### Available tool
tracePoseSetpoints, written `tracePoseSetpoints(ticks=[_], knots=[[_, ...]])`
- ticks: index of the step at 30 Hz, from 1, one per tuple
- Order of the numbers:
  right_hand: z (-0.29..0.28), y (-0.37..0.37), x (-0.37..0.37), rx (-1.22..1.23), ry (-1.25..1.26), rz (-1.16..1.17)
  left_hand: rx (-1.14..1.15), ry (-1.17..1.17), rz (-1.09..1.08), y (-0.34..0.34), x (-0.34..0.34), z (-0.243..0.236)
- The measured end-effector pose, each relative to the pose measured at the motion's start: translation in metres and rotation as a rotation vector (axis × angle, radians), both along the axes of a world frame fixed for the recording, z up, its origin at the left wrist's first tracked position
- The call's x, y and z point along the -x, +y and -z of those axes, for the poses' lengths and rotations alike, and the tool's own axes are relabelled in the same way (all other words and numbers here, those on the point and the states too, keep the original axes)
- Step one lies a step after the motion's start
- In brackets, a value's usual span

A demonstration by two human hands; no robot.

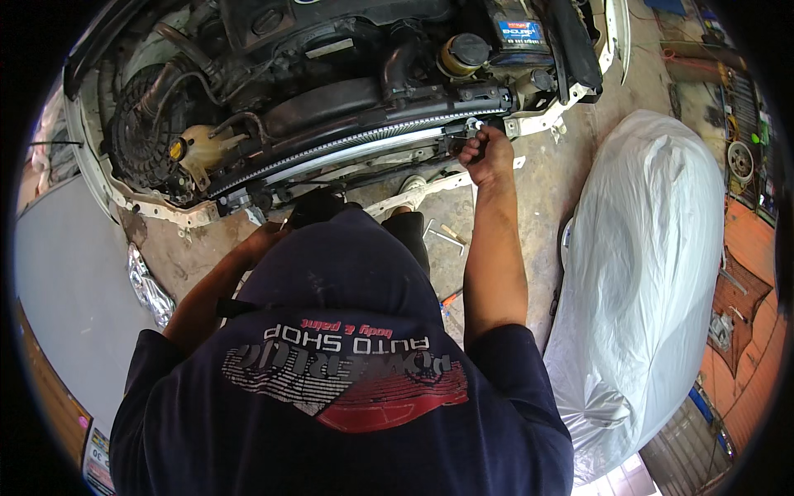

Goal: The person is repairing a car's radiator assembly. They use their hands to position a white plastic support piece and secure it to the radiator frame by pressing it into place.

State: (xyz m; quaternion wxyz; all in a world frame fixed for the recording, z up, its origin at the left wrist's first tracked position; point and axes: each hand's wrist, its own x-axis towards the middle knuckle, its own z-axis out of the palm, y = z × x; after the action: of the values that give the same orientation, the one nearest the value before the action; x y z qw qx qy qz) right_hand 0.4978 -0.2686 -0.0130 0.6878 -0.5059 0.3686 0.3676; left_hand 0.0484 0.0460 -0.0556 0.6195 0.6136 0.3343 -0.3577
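My right hand (490, 155) is closed in a fist at the right end of the silver radiator or condenser core (356, 155) at the front of a car. A small shiny metal piece (475, 124) shows just above the fist; what the fingers grip is hidden. My left hand (266, 240) is low at the left, below the core's left end, its fingers curled and partly covered by my dark shirt (347, 256). A small pale tip (284, 223) shows at those fingers. Beside them is a black part (318, 207) whose kind I cannot make out.
The engine bay holds a translucent tank with a yellow cap (192, 153), a battery (517, 37) and a black-capped reservoir (465, 54). A T-shaped tool (445, 237) lies on the concrete. A silver-covered bulk (645, 289) stands at right, a grey panel (66, 273) at left.
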Motion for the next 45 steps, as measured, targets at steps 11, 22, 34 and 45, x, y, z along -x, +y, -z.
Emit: tracePoseSetpoints(ticks=[11, 22, 34, 45], knots=[[-0.014, -0.014, 0.045, 0.179, -0.546, -0.111, -0.005, -0.074, -0.013, -0.002, 0.006, -0.003], [0.001, 0.013, 0.075, 0.261, -0.699, -0.1, -0.02, 0.006, -0.001, -0.005, -0.002, -0.015], [0.045, 0.038, 0.11, 0.79, -1.184, -0.412, 0.002, -0.014, -0.009, -0.003, -0.003, -0.009], [0.001, -0.007, 0.007, 0.072, -0.115, 0.179, 0.01, 0.0, 0.018, 0.003, -0.004, -0.005]])
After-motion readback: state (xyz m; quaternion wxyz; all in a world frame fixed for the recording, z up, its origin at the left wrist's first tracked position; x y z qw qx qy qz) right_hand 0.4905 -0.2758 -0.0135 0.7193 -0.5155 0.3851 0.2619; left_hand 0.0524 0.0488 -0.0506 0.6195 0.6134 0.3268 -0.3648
